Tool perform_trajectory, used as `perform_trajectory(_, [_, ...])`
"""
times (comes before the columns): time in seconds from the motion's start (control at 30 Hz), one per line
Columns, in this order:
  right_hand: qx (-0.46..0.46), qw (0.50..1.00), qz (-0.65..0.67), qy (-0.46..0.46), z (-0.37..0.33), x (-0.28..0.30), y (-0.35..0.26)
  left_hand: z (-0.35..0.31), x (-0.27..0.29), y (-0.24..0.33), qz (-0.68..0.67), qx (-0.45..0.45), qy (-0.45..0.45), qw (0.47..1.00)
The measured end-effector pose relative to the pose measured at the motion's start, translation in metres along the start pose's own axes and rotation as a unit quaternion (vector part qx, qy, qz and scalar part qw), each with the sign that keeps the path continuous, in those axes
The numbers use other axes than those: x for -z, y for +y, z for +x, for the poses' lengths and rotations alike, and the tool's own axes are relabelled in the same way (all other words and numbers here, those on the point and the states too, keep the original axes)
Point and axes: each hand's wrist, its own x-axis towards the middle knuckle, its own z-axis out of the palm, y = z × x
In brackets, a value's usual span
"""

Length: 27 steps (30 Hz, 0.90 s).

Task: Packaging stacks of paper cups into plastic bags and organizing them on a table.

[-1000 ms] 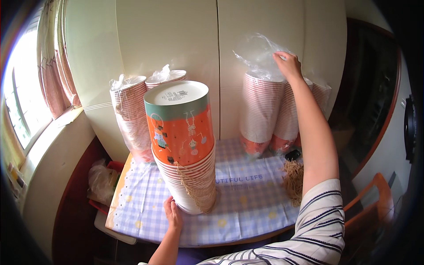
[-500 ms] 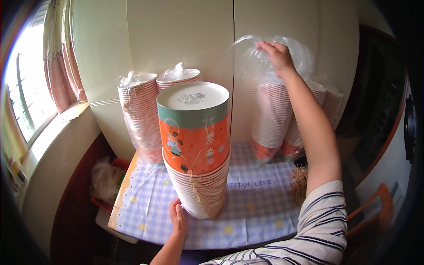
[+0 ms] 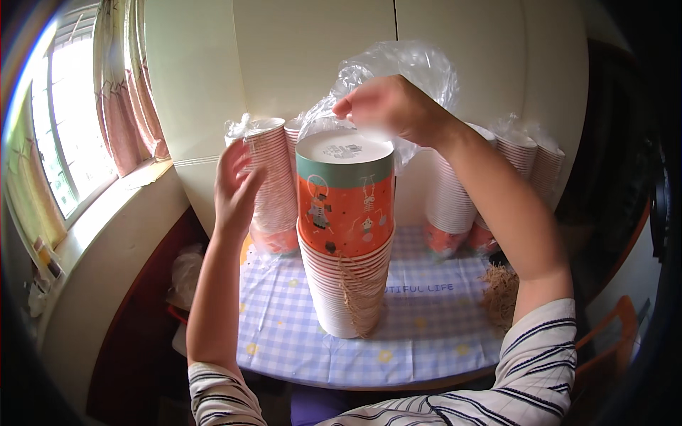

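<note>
A tall stack of nested paper buckets (image 3: 347, 206) stands upside down on the table, orange with a green band and a white base on top. A strand of straw-coloured twine (image 3: 349, 291) runs down its lower side. Over the top of the stack, my right hand (image 3: 401, 110) has its fingers closed on a clear plastic bag (image 3: 419, 64), which hangs loosely behind and beside it. Raised to the left of the stack, my left hand (image 3: 236, 184) is empty, its fingers apart and slightly bent.
Behind stand more bucket stacks wrapped in clear plastic, some at the left (image 3: 273, 184) and several at the right (image 3: 451, 192). A bundle of twine (image 3: 501, 295) lies on the checked tablecloth (image 3: 440, 341). An orange chair (image 3: 611, 341) is at the right, a window at the left.
My right hand has moved left with the plastic bag, from above the right stacks to over the front stack. My left hand has risen from the stack's foot to near its top.
</note>
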Motion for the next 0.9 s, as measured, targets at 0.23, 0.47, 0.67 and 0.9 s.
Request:
perform_trajectory(0.23, [0.137, 0.978, -0.156, 0.009, -0.027, -0.036, -0.019, 0.031, -0.042, 0.036, 0.173, -0.12, -0.044, 0.977])
perform_trajectory(0.47, [0.339, 0.777, -0.502, 0.173, -0.085, -0.064, -0.002, -0.024, -0.013, 0.033, 0.307, -0.423, -0.046, 0.851])
perform_trajectory(0.67, [0.309, 0.775, -0.519, 0.187, -0.14, -0.082, 0.035, -0.089, -0.001, 0.024, 0.313, -0.402, -0.151, 0.847])
perform_trajectory(0.9, [0.225, 0.881, -0.415, 0.034, -0.182, -0.123, 0.091, -0.127, 0.006, -0.035, 0.349, -0.377, -0.159, 0.843])
